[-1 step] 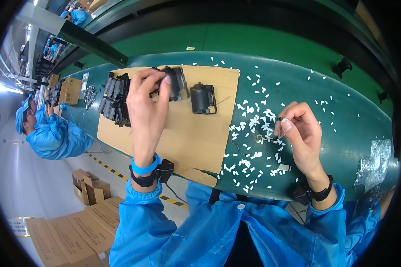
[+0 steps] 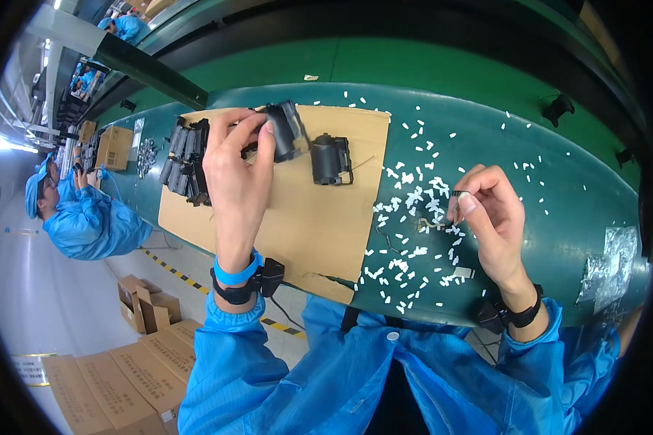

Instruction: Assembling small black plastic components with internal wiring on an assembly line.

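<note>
Over the upper part of a cardboard sheet (image 2: 312,232), my left hand (image 2: 238,163) grips a black plastic housing (image 2: 288,130), tilted, between thumb and fingers. Just right of it a similar housing (image 2: 331,161) lies on the cardboard, with a thin wire at its side. Left of that hand is a pile of black housings (image 2: 186,163). My right hand (image 2: 492,217), above the green table, pinches a small dark strip-like piece (image 2: 458,193) between thumb and forefinger; its exact kind is unclear. Below those fingertips, a small wired part (image 2: 429,225) lies among many white bits (image 2: 416,199).
Clear plastic film (image 2: 611,270) lies on the green table (image 2: 559,250) at the right. A dark post (image 2: 152,72) slants over the far left. Another person in blue (image 2: 87,217) works at the left, near a carton (image 2: 114,148). Large cartons (image 2: 120,377) stand lower left.
My left hand has shifted slightly left, and the housing in it has risen a little and shows more sharply. My right hand has hardly moved.
</note>
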`<state>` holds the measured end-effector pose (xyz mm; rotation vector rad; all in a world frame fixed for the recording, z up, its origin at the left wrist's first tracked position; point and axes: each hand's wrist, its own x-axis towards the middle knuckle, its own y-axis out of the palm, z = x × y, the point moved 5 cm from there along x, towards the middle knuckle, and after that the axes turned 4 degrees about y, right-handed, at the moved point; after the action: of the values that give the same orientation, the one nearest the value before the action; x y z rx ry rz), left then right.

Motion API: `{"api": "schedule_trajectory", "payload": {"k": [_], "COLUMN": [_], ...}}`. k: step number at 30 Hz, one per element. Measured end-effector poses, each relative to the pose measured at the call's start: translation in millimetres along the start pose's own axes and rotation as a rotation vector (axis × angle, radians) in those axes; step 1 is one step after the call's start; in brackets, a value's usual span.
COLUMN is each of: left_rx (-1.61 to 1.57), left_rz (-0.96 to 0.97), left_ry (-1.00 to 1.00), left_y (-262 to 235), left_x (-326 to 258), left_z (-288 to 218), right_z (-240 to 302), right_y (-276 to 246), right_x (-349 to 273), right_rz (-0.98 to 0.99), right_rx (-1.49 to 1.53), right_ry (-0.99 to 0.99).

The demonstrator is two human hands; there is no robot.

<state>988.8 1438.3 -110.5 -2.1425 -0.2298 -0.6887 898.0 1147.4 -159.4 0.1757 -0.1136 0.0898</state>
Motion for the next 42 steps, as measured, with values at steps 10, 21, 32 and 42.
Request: {"api": "schedule_trajectory", "payload": {"k": [10, 21, 32, 42], "left_rx": [-0.288, -1.212, -1.377, -1.112], "left_rz": [-0.064, 0.075, 0.68, 0.249], "left_ry": [0.535, 0.407, 0.067, 0.349], "left_y": [39.0, 86.9, 113.1, 96.1], "left_x": [-8.5, -25.7, -24.6, -14.2], "left_z": [-96.5, -72.9, -78.7, -71.6], "right_z": [20.6, 14.9, 4.2, 5.0], "right_y": [18.0, -7.3, -12.4, -28.3], "right_x": [-3.3, 6.9, 10.6, 11.2], "right_rz": [0.419, 0.071, 0.168, -0.142], "right_rx": [-0.141, -0.333, -0.368, -0.208], "right_ry": [-0.262, -0.339, -0.349, -0.376]}}
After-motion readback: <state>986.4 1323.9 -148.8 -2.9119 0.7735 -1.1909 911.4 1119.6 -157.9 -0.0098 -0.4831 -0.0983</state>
